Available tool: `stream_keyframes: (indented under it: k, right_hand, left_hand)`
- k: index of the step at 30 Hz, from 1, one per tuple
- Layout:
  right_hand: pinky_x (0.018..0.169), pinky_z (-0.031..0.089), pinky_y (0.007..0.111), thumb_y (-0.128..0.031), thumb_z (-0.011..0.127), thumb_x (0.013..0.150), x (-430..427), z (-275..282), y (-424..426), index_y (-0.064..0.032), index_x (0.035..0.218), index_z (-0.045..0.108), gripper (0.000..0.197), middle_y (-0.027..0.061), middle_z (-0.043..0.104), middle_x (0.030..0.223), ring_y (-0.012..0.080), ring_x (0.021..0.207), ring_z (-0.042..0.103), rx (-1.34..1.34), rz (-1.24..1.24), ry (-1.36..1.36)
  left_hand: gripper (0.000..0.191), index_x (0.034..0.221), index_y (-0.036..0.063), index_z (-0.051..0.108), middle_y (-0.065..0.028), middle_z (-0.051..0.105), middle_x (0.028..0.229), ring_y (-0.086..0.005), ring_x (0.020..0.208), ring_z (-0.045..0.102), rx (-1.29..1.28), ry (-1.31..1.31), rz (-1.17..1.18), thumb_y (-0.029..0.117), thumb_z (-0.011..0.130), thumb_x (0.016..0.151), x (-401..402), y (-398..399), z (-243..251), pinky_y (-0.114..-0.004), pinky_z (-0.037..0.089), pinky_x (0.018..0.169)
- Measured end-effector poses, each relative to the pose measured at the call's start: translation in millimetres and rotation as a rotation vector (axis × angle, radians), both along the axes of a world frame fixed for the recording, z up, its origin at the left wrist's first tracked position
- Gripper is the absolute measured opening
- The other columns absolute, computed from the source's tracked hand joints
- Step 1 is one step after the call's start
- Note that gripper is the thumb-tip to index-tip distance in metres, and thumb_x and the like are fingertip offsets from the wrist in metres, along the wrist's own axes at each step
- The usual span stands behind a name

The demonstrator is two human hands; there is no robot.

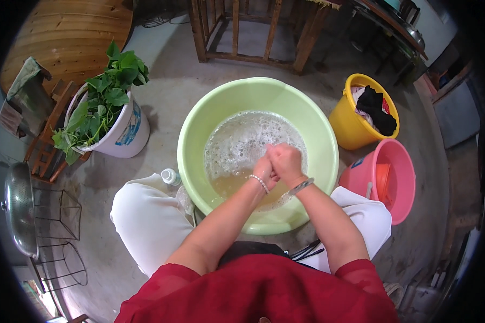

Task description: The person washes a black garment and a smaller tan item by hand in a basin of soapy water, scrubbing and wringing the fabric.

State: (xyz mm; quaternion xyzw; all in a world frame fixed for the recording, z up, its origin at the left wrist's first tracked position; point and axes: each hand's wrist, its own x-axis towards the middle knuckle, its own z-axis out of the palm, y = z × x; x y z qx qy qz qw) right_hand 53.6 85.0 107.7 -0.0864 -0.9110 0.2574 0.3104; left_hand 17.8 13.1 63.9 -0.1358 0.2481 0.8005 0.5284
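Note:
A large light-green plastic basin (258,228) stands on the floor between the knees. Cloudy, brownish water (235,186) fills its lower part, with white suds (242,133) over the far side. Above the water, my left hand (266,168) and my right hand (285,160) press together, fingers curled in. Whether anything small is held between them is hidden. A beaded bracelet (260,183) circles my left wrist, and a metal bangle (301,186) my right.
At right stand a yellow bucket (339,123) of clothes (374,109) and a pink bucket (357,177) holding a red-orange container (383,181). Left are a white bucket (139,135) of leafy greens (105,105), a white-capped bottle (170,177) and a metal colander (21,210). A wooden frame (250,56) stands ahead.

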Motion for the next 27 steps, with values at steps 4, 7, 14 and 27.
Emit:
stream_keyframes:
  k: [4, 7, 14, 27]
  right_hand:
    - [0.043, 0.041, 0.037, -0.021, 0.056, 0.077, -1, 11, -36, -0.0050, 0.054, 0.054, 0.028, 0.0125, 0.050, 0.050, 0.0288, 0.046, 0.052, 0.090, 0.264, 0.030]
    - [0.043, 0.041, 0.036, -0.020, 0.056, 0.076, 2, 4, 11, -0.0078, 0.053, 0.053, 0.026, 0.0113, 0.050, 0.050, 0.0267, 0.045, 0.052, 0.021, -0.062, -0.073]
    - [0.044, 0.041, 0.038, -0.024, 0.055, 0.078, 3, 9, -31, -0.0076, 0.052, 0.055, 0.030, 0.0118, 0.054, 0.055, 0.0292, 0.050, 0.053, 0.130, 0.221, -0.025]
    - [0.038, 0.042, 0.021, -0.008, 0.053, 0.082, 2, 9, 35, 0.0029, 0.100, 0.057, 0.021, 0.0060, 0.058, 0.069, 0.0084, 0.047, 0.051, -0.988, 0.071, -0.569]
  left_hand:
    - [0.029, 0.072, 0.0138, 0.045, 0.0010, 0.044, 0.061, -0.0111, 0.052, 0.046, 0.145, 0.058, 0.331, 0.036, 0.037, 0.090, 6, 6, -36, -0.026, 0.037, 0.043]
    - [0.029, 0.072, 0.0139, 0.045, 0.0012, 0.042, 0.056, -0.0111, 0.045, 0.042, -0.086, 0.120, -0.114, 0.035, 0.037, 0.090, 12, 1, -3, -0.025, 0.033, 0.038]
    - [0.028, 0.073, 0.0129, 0.046, 0.0014, 0.039, 0.050, -0.0091, 0.035, 0.030, -0.289, 0.024, 0.204, 0.035, 0.040, 0.089, 10, 13, 9, -0.022, 0.021, 0.032]
    - [0.026, 0.072, 0.0067, 0.053, 0.0007, 0.044, 0.051, -0.0076, 0.041, 0.039, -0.355, 0.415, -0.055, 0.026, 0.048, 0.088, -16, -9, 12, -0.020, 0.030, 0.036]
